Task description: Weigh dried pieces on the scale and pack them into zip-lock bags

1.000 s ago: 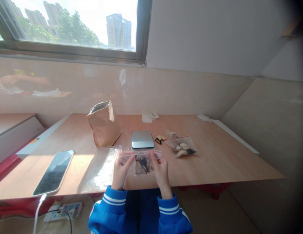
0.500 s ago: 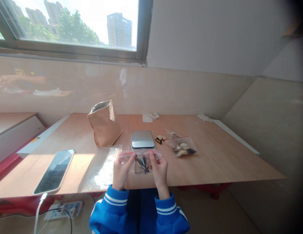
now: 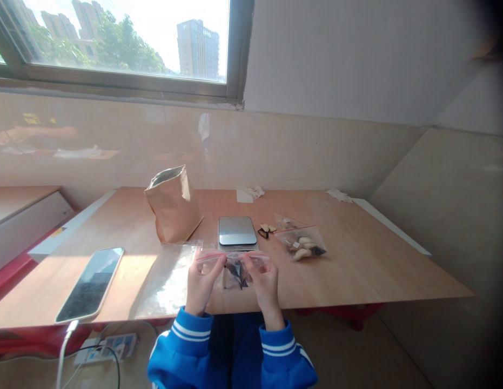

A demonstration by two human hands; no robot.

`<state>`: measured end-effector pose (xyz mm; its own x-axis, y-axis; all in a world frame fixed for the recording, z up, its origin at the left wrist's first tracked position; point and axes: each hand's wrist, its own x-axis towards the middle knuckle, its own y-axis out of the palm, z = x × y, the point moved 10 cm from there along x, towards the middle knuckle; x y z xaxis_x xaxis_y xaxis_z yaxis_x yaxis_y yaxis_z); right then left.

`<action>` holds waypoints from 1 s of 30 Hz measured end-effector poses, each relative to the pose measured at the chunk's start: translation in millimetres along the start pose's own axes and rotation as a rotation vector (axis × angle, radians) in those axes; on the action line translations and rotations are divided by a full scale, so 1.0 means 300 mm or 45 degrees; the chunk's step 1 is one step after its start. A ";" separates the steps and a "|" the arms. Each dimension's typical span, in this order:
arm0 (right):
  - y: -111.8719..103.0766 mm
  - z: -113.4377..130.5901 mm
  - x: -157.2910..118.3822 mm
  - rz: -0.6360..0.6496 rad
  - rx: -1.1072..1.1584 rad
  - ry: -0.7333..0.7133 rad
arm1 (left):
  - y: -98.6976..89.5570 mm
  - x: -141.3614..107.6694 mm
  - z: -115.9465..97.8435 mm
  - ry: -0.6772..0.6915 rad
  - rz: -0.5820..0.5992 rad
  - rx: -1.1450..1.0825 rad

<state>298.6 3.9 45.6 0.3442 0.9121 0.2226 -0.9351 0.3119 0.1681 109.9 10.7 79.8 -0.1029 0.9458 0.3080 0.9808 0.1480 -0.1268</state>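
Observation:
A clear zip bag (image 3: 235,274) with a red seal strip and dark pieces inside is held up at the table's front edge. My left hand (image 3: 201,280) pinches its top strip on the left. On the right part of the same strip, my right hand (image 3: 262,280) grips between thumb and fingers. Just beyond the bag lies a flat silver scale (image 3: 237,231). Beside the scale are a few loose pale and dark slices (image 3: 266,230). Flat clear bags (image 3: 170,281) lie left of my left hand.
An upright brown paper pouch (image 3: 172,208) stands behind the flat bags. Filled zip bags (image 3: 303,246) lie to the right. At the left, a phone (image 3: 91,285) has a white cable (image 3: 66,346) plugged in. Crumpled tissue (image 3: 255,192) rests at the back edge.
My right thumb has slid left along the seal strip, closer to the left thumb. The left hand keeps its pinch, and the things on the table stay put.

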 end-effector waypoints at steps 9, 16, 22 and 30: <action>-0.011 0.003 0.001 0.005 0.061 0.001 | 0.008 -0.005 -0.002 0.008 -0.006 -0.050; 0.055 -0.001 -0.008 0.265 0.309 0.055 | 0.033 -0.007 -0.031 0.041 0.154 -0.164; 0.072 0.026 -0.022 0.346 0.191 0.005 | 0.041 0.000 -0.037 0.049 0.158 -0.162; 0.060 0.068 -0.014 0.239 0.044 -0.090 | 0.036 -0.005 0.002 -0.060 0.113 -0.193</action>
<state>282.0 0.2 67.3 0.1702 0.9321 0.3199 -0.9804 0.1275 0.1499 120.6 11.0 77.4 -0.0190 0.9663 0.2568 0.9997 0.0215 -0.0072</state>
